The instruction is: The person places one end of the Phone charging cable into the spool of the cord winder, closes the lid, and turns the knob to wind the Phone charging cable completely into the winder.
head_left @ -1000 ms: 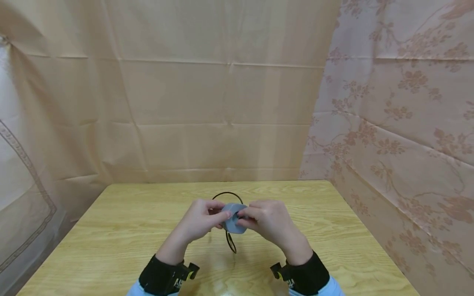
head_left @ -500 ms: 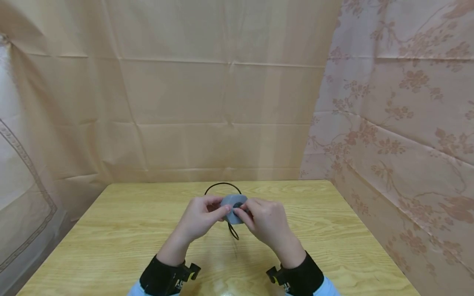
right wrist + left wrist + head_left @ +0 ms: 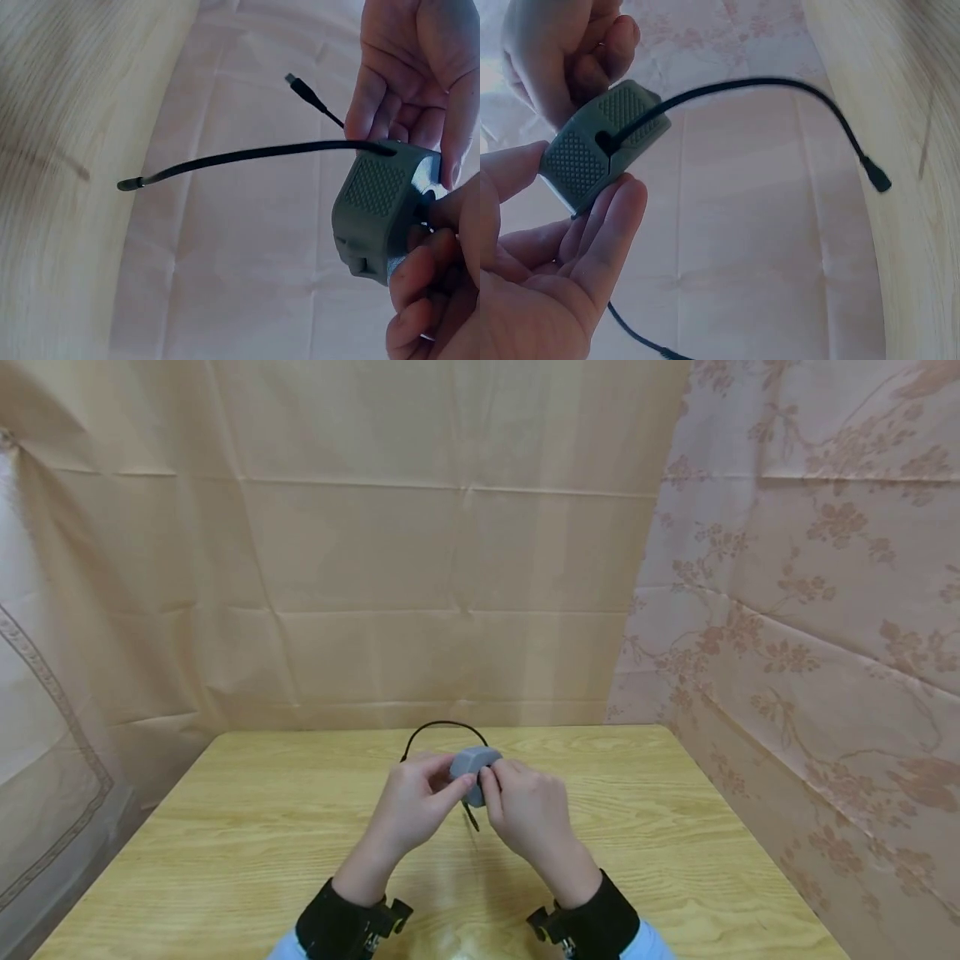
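Note:
A grey cable winder (image 3: 472,762) with sloped sides and diamond-textured panels is held up over the table. My left hand (image 3: 412,799) grips its left edge between thumb and fingers. On the opposite side, my right hand (image 3: 531,810) has thumb and curled fingertips at a dark round part (image 3: 426,207) in its face, mostly covered by those fingers. A black cable (image 3: 769,80) leaves a hole in the textured wall and arcs out to a dark tip (image 3: 879,178). In the right wrist view a second cable end, a plug (image 3: 304,91), sticks out behind the winder.
A light wood-grain table (image 3: 247,835) lies beneath both hands. Behind it hangs a beige cloth (image 3: 420,552), and a flowered cloth (image 3: 810,610) covers the right side. Black bands with small cameras are on both wrists.
Both hands have shifted slightly away with the winder, which has tilted. My right hand has turned and moved left over its face. The upper cable arc is wider and the lower loop hangs shorter.

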Demonstrator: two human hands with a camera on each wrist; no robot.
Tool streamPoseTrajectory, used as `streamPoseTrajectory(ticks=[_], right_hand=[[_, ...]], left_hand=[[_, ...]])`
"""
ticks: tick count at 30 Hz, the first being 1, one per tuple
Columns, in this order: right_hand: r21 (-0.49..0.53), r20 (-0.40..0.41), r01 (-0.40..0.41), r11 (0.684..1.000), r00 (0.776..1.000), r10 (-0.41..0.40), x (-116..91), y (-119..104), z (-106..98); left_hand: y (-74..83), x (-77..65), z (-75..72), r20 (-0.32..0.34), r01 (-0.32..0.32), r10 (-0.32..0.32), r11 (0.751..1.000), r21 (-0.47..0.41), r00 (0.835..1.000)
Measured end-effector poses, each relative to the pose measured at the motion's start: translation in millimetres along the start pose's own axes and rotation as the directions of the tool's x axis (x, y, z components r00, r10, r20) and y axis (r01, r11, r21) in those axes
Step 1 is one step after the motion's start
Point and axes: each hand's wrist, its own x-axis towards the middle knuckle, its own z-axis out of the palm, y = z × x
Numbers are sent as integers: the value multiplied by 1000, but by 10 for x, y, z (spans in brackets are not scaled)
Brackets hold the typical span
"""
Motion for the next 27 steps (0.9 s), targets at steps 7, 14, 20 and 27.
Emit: streamPoseTrajectory(ticks=[7, 14, 20, 27], right_hand=[[300, 120, -288, 909, 957, 264, 48, -70, 80], [646, 324, -584, 491, 793, 517, 97, -93, 187], [770, 504, -637, 34, 640, 581, 127, -106, 180], [766, 581, -627, -142, 581, 569, 117, -114, 153]], left_hand=[[-43, -18, 37, -82, -57, 68, 990, 128, 994], [-75, -32, 101, -153, -111, 150, 966, 235, 977], [-59, -28, 136, -192, -196, 247, 948, 252, 950], [-89, -17, 163, -197, -240, 300, 930, 277, 933]])
